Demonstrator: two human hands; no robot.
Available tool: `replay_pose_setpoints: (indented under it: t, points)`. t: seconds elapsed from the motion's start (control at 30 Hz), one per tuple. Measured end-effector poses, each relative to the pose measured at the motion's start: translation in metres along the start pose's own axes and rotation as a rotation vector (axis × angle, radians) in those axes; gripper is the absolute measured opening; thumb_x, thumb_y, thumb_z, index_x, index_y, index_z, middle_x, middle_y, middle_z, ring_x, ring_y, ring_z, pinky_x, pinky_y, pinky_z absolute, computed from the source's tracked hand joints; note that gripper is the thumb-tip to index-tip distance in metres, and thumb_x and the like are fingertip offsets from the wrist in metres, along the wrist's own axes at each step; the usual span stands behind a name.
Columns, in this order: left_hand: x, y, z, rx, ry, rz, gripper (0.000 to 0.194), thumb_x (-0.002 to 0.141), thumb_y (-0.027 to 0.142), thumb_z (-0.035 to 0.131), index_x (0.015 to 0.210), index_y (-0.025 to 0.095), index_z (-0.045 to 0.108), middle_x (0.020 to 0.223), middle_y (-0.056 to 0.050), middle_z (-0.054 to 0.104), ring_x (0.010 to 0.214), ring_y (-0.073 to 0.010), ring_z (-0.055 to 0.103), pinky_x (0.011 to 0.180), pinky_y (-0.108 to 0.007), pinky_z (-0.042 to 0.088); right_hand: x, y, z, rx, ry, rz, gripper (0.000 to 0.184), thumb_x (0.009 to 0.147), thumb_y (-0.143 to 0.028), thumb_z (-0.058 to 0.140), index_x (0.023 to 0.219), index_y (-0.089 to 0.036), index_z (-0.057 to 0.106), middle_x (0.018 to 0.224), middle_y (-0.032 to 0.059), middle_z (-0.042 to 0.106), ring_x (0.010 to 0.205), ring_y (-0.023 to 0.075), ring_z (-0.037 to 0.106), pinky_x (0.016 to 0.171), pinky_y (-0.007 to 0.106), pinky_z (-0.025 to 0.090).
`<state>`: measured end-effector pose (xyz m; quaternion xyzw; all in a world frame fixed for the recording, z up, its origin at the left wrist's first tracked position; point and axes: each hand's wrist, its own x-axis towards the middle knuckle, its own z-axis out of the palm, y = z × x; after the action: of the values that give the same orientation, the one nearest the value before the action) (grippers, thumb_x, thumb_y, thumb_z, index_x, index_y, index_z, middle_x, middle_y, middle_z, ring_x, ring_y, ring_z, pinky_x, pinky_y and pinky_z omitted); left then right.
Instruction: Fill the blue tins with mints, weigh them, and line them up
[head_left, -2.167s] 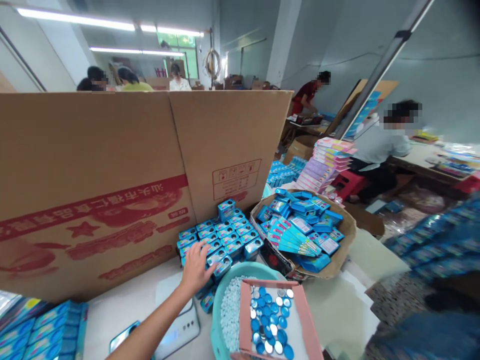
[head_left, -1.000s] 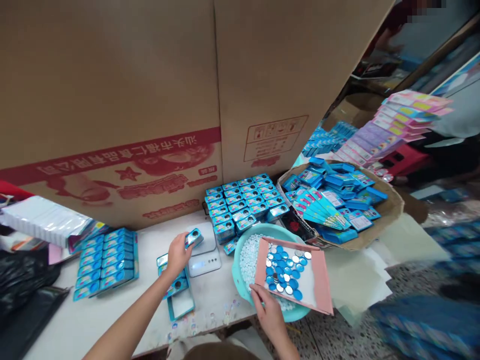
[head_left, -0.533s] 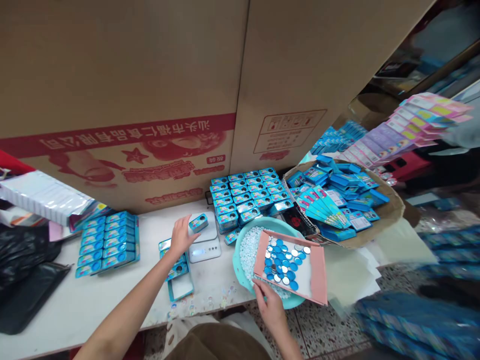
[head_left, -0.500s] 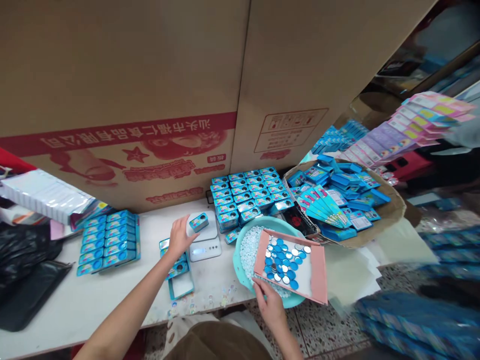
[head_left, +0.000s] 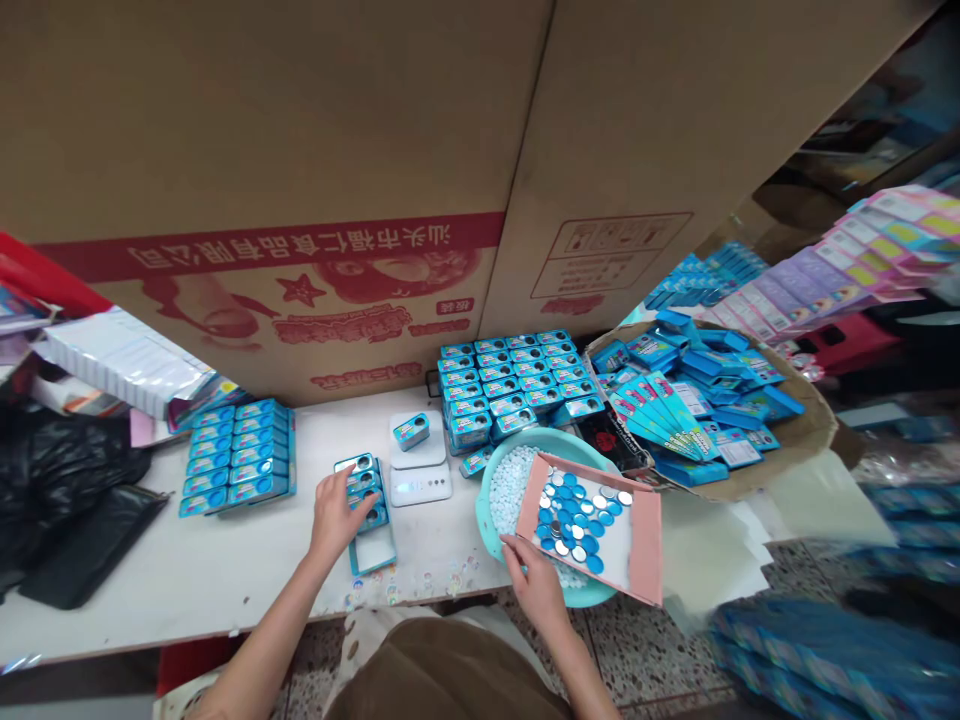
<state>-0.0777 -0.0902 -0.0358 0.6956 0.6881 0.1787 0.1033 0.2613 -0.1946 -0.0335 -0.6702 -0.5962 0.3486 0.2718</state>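
Note:
My left hand (head_left: 335, 516) reaches over a small blue tray (head_left: 373, 568) of blue printed boxes (head_left: 363, 480). Its thumb and fingers are apart, around one of the boxes, and I see no firm grip. On the white digital scale (head_left: 420, 484) a single blue box (head_left: 411, 431) stands by itself. My right hand (head_left: 537, 582) is closed at the lower left corner of a pink cardboard tray (head_left: 646, 545). What its fingertips hold is hidden. Blue and silver discs (head_left: 574, 505) lie in the pink tray, which rests across a turquoise basin (head_left: 489, 520) of pale pellets (head_left: 517, 482).
Stacked blue boxes (head_left: 514, 385) stand behind the basin. A large carton (head_left: 337, 120) walls off the back. To the right, an open cardboard box (head_left: 817, 430) holds many blue packs. Two rows of blue packs (head_left: 240, 455) and a black bag (head_left: 82, 520) are at left.
My left hand has let go of the blue box on the scale and moved left and down to the small tray. My right hand stays by the pink tray. The view has shifted slightly.

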Motion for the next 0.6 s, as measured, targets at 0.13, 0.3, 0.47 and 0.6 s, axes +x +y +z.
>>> replay_pose_setpoints:
  t: [0.13,0.3,0.47,0.6]
  points:
    - [0.004,0.002,0.001,-0.011,0.001,0.000,0.051,0.074,0.046,0.059,0.116,0.018,0.053,0.106,-0.011,0.061,0.104,-0.0288,0.051,0.094,-0.044,0.040,0.000,-0.001,0.000,-0.003,-0.013,-0.010,0.031,0.090,-0.030,0.040,0.101,-0.018,0.067,0.100,0.0088,0.070,0.094,0.0222,0.065,0.085,0.034,0.050]
    - [0.040,0.026,0.014,-0.013,0.007,0.046,0.056,0.074,0.042,0.061,0.122,0.016,0.047,0.113,-0.014,0.057,0.110,-0.0302,0.048,0.096,-0.045,0.038,-0.001,-0.003,0.000,-0.009,-0.006,-0.019,0.030,0.090,-0.029,0.041,0.102,-0.019,0.067,0.101,0.0089,0.070,0.094,0.0219,0.065,0.085,0.033,0.050]
    - [0.087,0.058,0.047,-0.038,-0.076,0.056,0.060,0.070,0.031,0.066,0.122,0.013,0.043,0.121,-0.017,0.053,0.115,-0.0300,0.046,0.096,-0.041,0.038,-0.003,-0.003,0.000,-0.017,0.039,-0.021,0.031,0.089,-0.031,0.042,0.101,-0.019,0.068,0.101,0.0095,0.070,0.095,0.0222,0.065,0.086,0.034,0.051]
    - [0.103,0.066,0.054,-0.078,-0.176,-0.131,0.032,0.073,0.027,0.060,0.103,0.017,0.053,0.098,-0.009,0.062,0.093,-0.0239,0.058,0.080,-0.034,0.044,-0.007,-0.001,-0.001,0.000,0.072,-0.012,0.031,0.089,-0.030,0.041,0.101,-0.019,0.068,0.100,0.0096,0.070,0.094,0.0218,0.065,0.086,0.034,0.051]
